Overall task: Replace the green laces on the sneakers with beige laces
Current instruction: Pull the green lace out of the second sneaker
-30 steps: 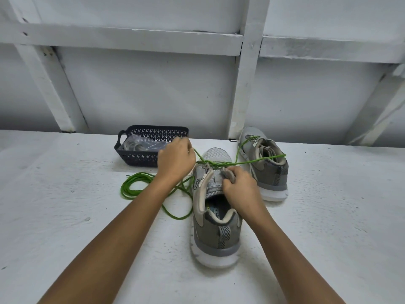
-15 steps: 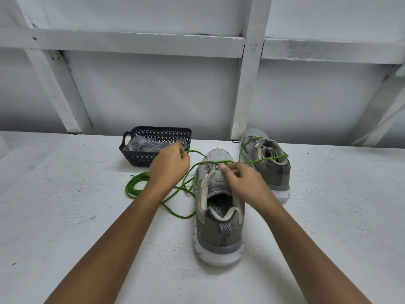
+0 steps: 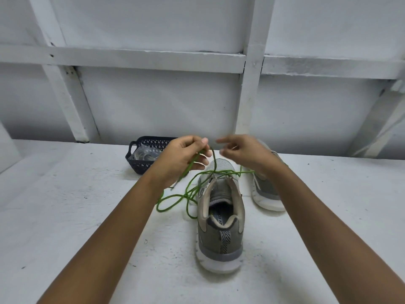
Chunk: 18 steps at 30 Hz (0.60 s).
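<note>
So, head view. The left hand (image 3: 184,160) is up above the white painted tabletop (image 3: 65,227) with its fingers curled round a strand of the thin bright-green round shoelace (image 3: 192,163), thumb on top, so that's a proper hold on the lace.

From the hand the lace drops to the front eyelets of the near grey mesh sneaker with the beige collar and white sole (image 3: 220,238). One strand carries on across to the right, toward the second grey sneaker of the same kind (image 3: 266,191). The rest of the lace lies in loose loops on the table just left of the near sneaker. That sneaker sits upright with its heel toward the camera, so you look straight into the opening and onto the tongue.

The right hand (image 3: 246,154) hovers at about the same height, just beside the left one but not touching it, with its fingers loosely spread and pointing left. It's motion-blurred, but I see nothing between the fingers, so call it a wide, empty grip. Its wrist covers a good part of the second sneaker, which stands behind and to the right of the near one, apart from it.

Behind the left hand, close to the white wall, sits a small dark-blue plastic lattice basket (image 3: 140,160) with something in clear crinkly plastic wrap (image 3: 144,153) inside. Can't tell what's in the wrap.
</note>
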Tool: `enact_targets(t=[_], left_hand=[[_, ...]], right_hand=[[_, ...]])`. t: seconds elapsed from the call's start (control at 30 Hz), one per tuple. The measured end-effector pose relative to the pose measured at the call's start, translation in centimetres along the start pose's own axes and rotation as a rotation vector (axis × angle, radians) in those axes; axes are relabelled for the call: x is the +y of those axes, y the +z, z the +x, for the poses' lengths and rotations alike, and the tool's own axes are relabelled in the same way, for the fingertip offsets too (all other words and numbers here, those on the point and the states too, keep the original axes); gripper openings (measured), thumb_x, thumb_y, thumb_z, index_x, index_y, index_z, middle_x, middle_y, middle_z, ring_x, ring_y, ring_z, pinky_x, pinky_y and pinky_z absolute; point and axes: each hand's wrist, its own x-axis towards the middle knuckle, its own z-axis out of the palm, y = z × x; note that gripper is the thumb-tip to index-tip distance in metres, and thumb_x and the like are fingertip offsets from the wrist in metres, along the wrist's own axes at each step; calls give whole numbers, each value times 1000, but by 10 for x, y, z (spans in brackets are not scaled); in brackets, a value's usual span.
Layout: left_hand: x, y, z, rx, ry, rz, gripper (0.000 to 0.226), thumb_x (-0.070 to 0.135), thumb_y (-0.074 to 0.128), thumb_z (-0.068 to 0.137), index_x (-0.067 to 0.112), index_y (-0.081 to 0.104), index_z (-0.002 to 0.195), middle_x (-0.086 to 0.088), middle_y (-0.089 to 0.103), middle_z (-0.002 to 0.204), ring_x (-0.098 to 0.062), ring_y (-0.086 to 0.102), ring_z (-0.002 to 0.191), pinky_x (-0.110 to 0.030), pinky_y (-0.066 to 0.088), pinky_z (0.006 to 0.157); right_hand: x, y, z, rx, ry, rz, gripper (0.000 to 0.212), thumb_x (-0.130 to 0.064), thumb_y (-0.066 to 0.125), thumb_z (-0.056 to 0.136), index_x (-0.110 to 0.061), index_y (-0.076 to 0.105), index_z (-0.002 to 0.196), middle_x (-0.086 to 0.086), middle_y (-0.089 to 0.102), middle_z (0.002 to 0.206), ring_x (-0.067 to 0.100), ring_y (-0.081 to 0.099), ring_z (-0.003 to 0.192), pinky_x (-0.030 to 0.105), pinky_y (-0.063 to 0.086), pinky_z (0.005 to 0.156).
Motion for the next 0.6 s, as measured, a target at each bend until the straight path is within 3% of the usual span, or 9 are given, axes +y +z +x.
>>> enact_targets(t=[0.03,0.1,0.17,0.23,0.33,0.4,0.5,0.6], left_hand=[[2,0,-1,-25,-5,-52,22,14,46,97,6,57,79,-1,64,67,-12,58,57,-24,52,60],[5,0,-1,-50,-13,-114,23,12,44,97,5,58,80,-4,63,68,-12,58,56,-25,53,58],[8,3,-2,-59,-26,-132,23,11,44,97,5,58,79,-6,63,69,-12,57,55,-25,53,56],[8,5,-2,-51,-69,-124,22,12,45,97,7,57,79,-6,60,69,-11,53,50,-21,49,49],[3,9,-2,-33,-190,-95,12,13,51,95,13,47,84,-1,50,63,-5,35,39,-14,28,34],[-2,12,-3,-66,-253,-53,14,16,49,97,16,41,85,3,42,57,-2,25,36,-11,17,32],[-6,21,-5,-189,-278,-21,23,25,40,101,14,44,81,6,30,52,-2,20,37,-15,10,35],[-1,28,-4,-380,-273,-94,36,34,41,98,15,48,68,5,23,51,-3,19,38,-17,10,39]], right_hand=[[-3,0,-2,-131,-14,3,34,-22,63,89,-28,59,122,-12,60,76,0,52,63,15,38,61],[-8,5,-6,-287,-25,-6,21,-29,67,86,-40,59,102,-13,53,63,-4,47,51,14,35,54],[-10,12,-6,-256,-17,6,12,-33,62,89,-38,59,79,-11,48,57,-3,43,42,14,33,49],[-10,18,-1,-144,27,38,27,-27,53,95,-28,57,68,-6,50,55,2,43,42,17,35,45],[-13,12,9,83,50,57,24,-15,46,95,-16,62,78,-3,54,57,7,50,47,18,39,43],[-18,2,15,227,-13,39,20,-14,46,95,-16,64,87,-7,54,58,6,51,51,14,38,47],[-27,-16,21,330,-124,-34,22,-10,46,96,-10,68,96,-13,54,63,12,52,66,16,39,57],[-25,-19,28,347,-146,-79,22,-14,46,97,-6,67,102,0,66,83,14,52,79,29,41,73]])
